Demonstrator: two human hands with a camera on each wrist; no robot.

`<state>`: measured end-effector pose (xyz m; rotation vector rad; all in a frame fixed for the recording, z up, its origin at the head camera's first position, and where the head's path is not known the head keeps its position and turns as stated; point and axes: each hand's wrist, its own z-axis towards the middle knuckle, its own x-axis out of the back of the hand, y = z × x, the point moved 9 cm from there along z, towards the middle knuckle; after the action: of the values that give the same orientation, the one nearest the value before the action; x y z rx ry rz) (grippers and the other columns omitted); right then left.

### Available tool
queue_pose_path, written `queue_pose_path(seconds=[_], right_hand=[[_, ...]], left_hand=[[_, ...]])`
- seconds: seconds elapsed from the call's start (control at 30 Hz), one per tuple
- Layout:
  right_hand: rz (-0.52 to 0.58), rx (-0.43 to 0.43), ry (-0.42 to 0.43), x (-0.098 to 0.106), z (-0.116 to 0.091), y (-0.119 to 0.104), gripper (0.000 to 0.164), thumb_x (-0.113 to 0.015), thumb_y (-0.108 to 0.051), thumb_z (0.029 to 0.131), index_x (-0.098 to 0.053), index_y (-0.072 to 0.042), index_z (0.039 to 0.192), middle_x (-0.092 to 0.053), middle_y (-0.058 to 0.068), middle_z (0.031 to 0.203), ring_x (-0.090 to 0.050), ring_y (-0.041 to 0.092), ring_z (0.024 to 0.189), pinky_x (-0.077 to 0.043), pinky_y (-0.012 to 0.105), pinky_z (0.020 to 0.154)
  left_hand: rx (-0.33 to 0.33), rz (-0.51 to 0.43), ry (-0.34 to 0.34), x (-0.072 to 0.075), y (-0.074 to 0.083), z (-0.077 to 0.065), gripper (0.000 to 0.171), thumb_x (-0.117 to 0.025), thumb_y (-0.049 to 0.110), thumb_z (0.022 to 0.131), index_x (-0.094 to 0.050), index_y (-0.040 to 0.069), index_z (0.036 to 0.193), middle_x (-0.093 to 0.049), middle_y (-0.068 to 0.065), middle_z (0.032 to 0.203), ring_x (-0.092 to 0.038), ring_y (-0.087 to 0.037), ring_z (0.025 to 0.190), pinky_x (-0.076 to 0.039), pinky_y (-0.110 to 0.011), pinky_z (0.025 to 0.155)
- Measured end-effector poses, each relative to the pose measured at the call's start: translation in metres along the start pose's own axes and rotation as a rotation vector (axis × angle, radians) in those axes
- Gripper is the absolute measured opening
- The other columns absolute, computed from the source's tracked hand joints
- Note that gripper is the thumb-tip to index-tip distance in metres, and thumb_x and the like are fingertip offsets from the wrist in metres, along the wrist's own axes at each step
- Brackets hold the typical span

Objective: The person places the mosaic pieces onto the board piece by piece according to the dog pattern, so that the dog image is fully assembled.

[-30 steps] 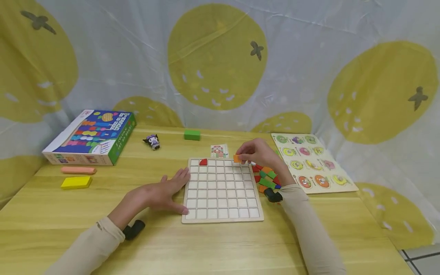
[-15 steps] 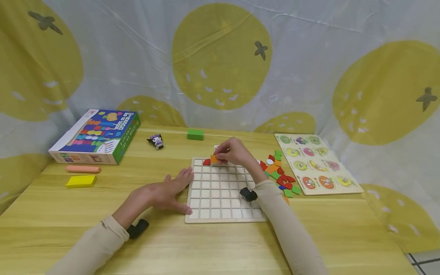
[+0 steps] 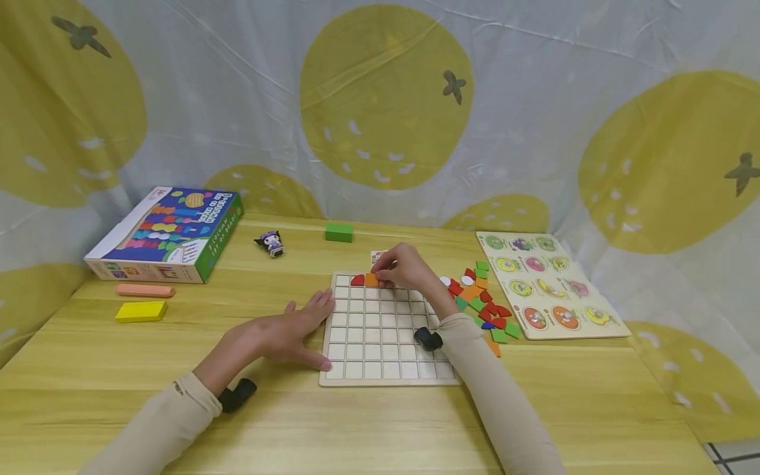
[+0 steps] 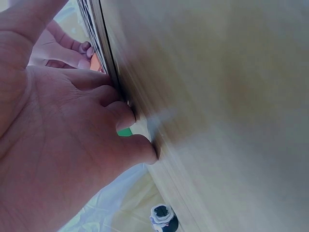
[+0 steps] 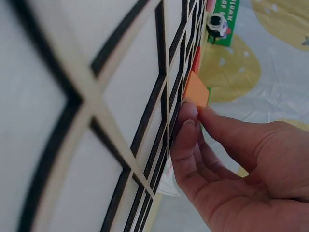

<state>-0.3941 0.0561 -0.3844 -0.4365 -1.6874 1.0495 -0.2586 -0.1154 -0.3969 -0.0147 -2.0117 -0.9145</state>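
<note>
Since a second ago, your right hand (image 3: 406, 269) has travelled left along the top row of the gridded board (image 3: 380, 336), taking the orange tile (image 3: 371, 280) from the right part of that row to the third cell. There the tile sits just to the right of the red piece (image 3: 357, 280), which is in the second cell. Your thumb and fingertips are pinched on the tile's right side; you can't tell from these views whether it lies fully flat in its cell. Your left hand (image 3: 287, 333) rests at the board's left edge, well apart from the right, fingers spread and thumb on the lower-left corner. It grips nothing.

Beyond your right hand, a picture card (image 3: 377, 257) is partly hidden. Loose coloured pieces (image 3: 491, 308) lie scattered on the table (image 3: 297, 429) right of the board, with a fruit puzzle (image 3: 552, 302) just past them. Toward the back stand a green block (image 3: 339, 232) and a small figurine (image 3: 271, 243); farther left are a box (image 3: 169, 227), a salmon-coloured stick (image 3: 145, 290) and a yellow block (image 3: 141, 311).
</note>
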Motion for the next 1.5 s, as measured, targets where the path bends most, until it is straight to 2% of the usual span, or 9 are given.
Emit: queue_pose_path(seconds=[0.37,0.53,0.7,0.83,1.03,1.23,1.37,1.5], right_hand=[[-0.086,0.028,-0.027,0.0,-0.001,-0.003,0.014,-0.072,0.003,0.101,-0.081,0.007,0.11,-0.08,0.018,0.1,-0.074,0.018,0.078,-0.063,0.026,0.07],[-0.182,0.098,-0.037,-0.001,0.0,-0.008,0.017,-0.072,-0.001,0.102,-0.083,0.0,0.115,-0.079,0.017,0.12,-0.075,0.02,0.086,-0.06,0.024,0.073],[-0.277,0.172,-0.11,-0.011,-0.001,-0.017,0.026,-0.066,-0.001,0.106,-0.08,-0.005,0.127,-0.073,0.014,0.136,-0.073,0.027,0.108,-0.057,0.028,0.085],[-0.323,0.189,-0.163,-0.018,-0.002,-0.021,0.03,-0.061,0.0,0.107,-0.077,-0.004,0.133,-0.075,0.014,0.133,-0.07,0.026,0.109,-0.055,0.028,0.086],[-0.359,0.171,-0.166,-0.019,-0.003,-0.02,0.031,-0.06,0.001,0.107,-0.078,-0.004,0.131,-0.075,0.013,0.13,-0.062,0.02,0.096,-0.046,0.024,0.076],[-0.35,0.18,-0.17,-0.018,-0.004,-0.021,0.032,-0.06,0.0,0.107,-0.075,-0.004,0.136,-0.074,0.015,0.132,-0.06,0.018,0.088,-0.046,0.023,0.073],[-0.322,0.21,-0.148,-0.008,-0.008,-0.024,0.036,-0.062,-0.001,0.107,-0.07,-0.003,0.142,-0.074,0.016,0.124,-0.065,0.02,0.088,-0.051,0.024,0.074],[-0.279,0.263,-0.078,0.017,-0.019,-0.029,0.034,-0.066,-0.005,0.106,-0.071,0.0,0.14,-0.072,0.013,0.109,-0.068,0.026,0.095,-0.056,0.031,0.08]], left_hand=[[0.004,0.0,-0.003,-0.001,-0.002,0.002,0.117,-0.083,0.044,0.095,-0.009,-0.007,0.17,0.006,-0.023,0.18,0.006,-0.043,0.166,0.002,-0.07,0.128],[-0.002,0.001,0.001,-0.001,-0.002,0.001,0.117,-0.083,0.044,0.095,-0.01,-0.008,0.169,0.006,-0.024,0.179,0.006,-0.043,0.166,0.002,-0.071,0.128],[-0.01,0.002,0.009,-0.001,-0.001,0.0,0.116,-0.083,0.043,0.095,-0.01,-0.009,0.169,0.006,-0.025,0.179,0.005,-0.044,0.166,0.003,-0.072,0.128],[-0.015,0.0,0.012,0.0,0.0,0.0,0.115,-0.083,0.042,0.096,-0.01,-0.009,0.169,0.006,-0.026,0.179,0.005,-0.045,0.165,0.003,-0.072,0.127],[-0.014,0.001,0.012,-0.001,0.0,0.0,0.116,-0.084,0.042,0.095,-0.01,-0.009,0.169,0.006,-0.025,0.179,0.005,-0.045,0.165,0.003,-0.072,0.127],[-0.007,0.008,0.008,-0.001,-0.001,0.001,0.116,-0.083,0.044,0.095,-0.01,-0.008,0.169,0.006,-0.025,0.179,0.005,-0.045,0.166,0.003,-0.072,0.128],[-0.003,0.002,0.007,-0.001,-0.001,0.001,0.116,-0.083,0.044,0.095,-0.01,-0.008,0.169,0.005,-0.025,0.179,0.005,-0.045,0.166,0.002,-0.071,0.128],[-0.003,-0.008,0.01,-0.001,0.0,0.0,0.117,-0.084,0.043,0.095,-0.009,-0.008,0.169,0.006,-0.025,0.179,0.005,-0.045,0.165,0.003,-0.071,0.128]])
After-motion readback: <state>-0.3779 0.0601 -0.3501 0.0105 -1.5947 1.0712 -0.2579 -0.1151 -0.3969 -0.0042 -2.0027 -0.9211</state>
